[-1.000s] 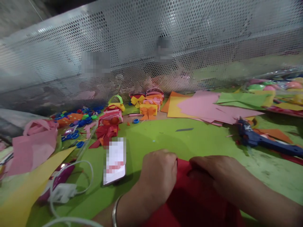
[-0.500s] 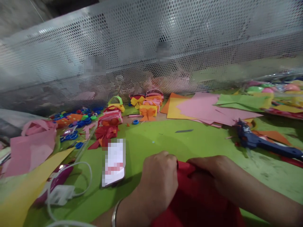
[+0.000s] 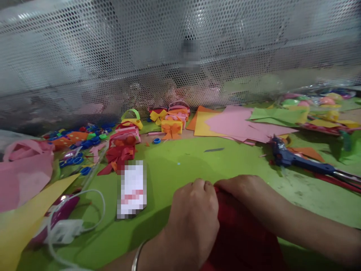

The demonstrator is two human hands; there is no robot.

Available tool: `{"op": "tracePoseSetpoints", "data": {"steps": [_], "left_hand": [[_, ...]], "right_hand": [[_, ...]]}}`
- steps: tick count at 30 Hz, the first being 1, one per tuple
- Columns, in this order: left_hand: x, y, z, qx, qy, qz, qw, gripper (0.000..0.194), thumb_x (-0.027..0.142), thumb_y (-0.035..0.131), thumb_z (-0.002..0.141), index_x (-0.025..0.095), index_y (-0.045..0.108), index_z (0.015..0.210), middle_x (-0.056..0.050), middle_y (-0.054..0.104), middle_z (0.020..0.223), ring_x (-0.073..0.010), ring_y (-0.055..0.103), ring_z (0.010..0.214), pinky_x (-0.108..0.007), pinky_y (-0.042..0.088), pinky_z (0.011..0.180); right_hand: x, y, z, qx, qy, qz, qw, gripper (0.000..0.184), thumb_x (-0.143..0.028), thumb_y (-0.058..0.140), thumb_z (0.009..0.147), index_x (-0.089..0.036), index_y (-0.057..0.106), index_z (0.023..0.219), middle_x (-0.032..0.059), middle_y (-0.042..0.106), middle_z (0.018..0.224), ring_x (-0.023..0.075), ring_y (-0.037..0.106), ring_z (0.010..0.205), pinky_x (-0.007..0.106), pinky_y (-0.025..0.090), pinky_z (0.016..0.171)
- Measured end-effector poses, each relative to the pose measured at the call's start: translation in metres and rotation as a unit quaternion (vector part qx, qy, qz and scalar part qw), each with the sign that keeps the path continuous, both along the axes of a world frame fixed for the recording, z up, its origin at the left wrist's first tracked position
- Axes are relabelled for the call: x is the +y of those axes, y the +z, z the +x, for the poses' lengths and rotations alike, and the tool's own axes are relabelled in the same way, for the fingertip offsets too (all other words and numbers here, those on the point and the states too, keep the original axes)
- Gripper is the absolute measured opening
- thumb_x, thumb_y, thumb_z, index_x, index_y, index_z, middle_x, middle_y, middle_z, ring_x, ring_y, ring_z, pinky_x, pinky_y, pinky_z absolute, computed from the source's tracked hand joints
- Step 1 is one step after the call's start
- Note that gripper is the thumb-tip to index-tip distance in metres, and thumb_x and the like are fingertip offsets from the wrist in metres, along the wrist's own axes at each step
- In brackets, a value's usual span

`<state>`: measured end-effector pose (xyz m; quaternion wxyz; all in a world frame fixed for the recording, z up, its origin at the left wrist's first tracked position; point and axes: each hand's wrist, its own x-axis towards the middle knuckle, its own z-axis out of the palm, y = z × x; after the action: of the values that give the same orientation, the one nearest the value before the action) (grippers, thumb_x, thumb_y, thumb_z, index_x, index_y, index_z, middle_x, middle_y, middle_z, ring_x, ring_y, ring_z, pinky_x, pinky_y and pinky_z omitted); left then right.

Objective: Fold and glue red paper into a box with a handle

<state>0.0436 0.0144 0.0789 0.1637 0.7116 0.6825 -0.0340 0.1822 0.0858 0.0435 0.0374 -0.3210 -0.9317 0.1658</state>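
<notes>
A dark red sheet (image 3: 248, 233), felt or paper, stands between my hands at the lower middle, its top edge gripped. My left hand (image 3: 194, 218), with a silver bangle at the wrist, is closed on that edge, knuckles up. Close beside it, my right hand (image 3: 242, 192) bends over the same edge from the right, its fingertips hidden behind the sheet. A phone (image 3: 131, 190) with a bright, blurred-out screen lies on the green table (image 3: 169, 165) left of my hands.
A blue glue gun (image 3: 299, 160) lies at the right. Pink sheets (image 3: 231, 120) and small orange paper bags (image 3: 172, 128) line the back, before a perforated metal panel (image 3: 158, 56). At left are blue-handled scissors (image 3: 73, 160), a white charger (image 3: 66, 230) with cable, and a yellow sheet (image 3: 36, 218).
My hands have come closer together along the red sheet's top edge, my right one moving left. The view has shifted slightly to the right.
</notes>
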Motion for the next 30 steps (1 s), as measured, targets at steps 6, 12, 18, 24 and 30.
{"op": "tracePoseSetpoints", "data": {"steps": [6, 12, 18, 24, 30], "left_hand": [[-0.006, -0.001, -0.010, -0.122, 0.024, 0.071, 0.990, 0.032, 0.020, 0.040, 0.091, 0.012, 0.065, 0.110, -0.015, 0.068, 0.097, -0.0308, 0.063, 0.089, -0.046, 0.048, 0.082], [0.018, -0.017, -0.036, -0.487, 0.179, 0.063, 0.852, 0.046, 0.050, 0.041, 0.094, 0.013, 0.068, 0.091, -0.012, 0.069, 0.095, -0.0232, 0.062, 0.090, -0.036, 0.046, 0.083], [0.030, -0.048, -0.029, -0.791, 0.248, -0.269, 0.490, 0.064, 0.055, 0.018, 0.098, 0.013, 0.066, 0.097, -0.011, 0.070, 0.090, -0.0208, 0.066, 0.083, -0.037, 0.045, 0.088], [0.029, -0.061, -0.029, -0.834, 0.233, -0.288, 0.409, 0.056, 0.050, 0.025, 0.099, 0.015, 0.061, 0.075, -0.003, 0.065, 0.067, -0.0171, 0.063, 0.067, -0.036, 0.045, 0.089], [0.031, -0.062, -0.027, -0.832, 0.251, -0.273, 0.413, 0.058, 0.057, 0.029, 0.096, 0.014, 0.066, 0.082, -0.004, 0.068, 0.070, -0.0190, 0.065, 0.072, -0.036, 0.043, 0.091]], "right_hand": [[0.004, -0.005, 0.000, 0.034, 0.039, 0.136, 0.989, 0.019, -0.011, 0.058, 0.081, -0.018, 0.058, 0.064, 0.0014, 0.060, 0.055, 0.0151, 0.053, 0.048, 0.028, 0.022, 0.050], [0.015, -0.001, 0.003, 0.144, 0.080, 0.070, 0.984, 0.037, -0.031, 0.045, 0.097, -0.019, 0.062, 0.066, -0.0017, 0.059, 0.053, 0.0104, 0.055, 0.048, 0.023, 0.032, 0.049], [0.016, -0.001, 0.000, 0.201, 0.118, 0.230, 0.945, 0.038, -0.027, 0.036, 0.101, -0.018, 0.065, 0.079, 0.0031, 0.065, 0.065, 0.0146, 0.057, 0.057, 0.028, 0.037, 0.056], [0.023, -0.003, 0.001, 0.153, 0.141, 0.335, 0.919, 0.037, -0.018, 0.039, 0.099, -0.017, 0.059, 0.069, 0.0007, 0.055, 0.057, 0.0155, 0.045, 0.051, 0.032, 0.029, 0.055], [0.032, -0.005, 0.000, 0.217, 0.089, 0.264, 0.936, 0.034, -0.024, 0.039, 0.100, -0.016, 0.064, 0.078, 0.0073, 0.065, 0.075, 0.0172, 0.057, 0.069, 0.028, 0.039, 0.063]]}}
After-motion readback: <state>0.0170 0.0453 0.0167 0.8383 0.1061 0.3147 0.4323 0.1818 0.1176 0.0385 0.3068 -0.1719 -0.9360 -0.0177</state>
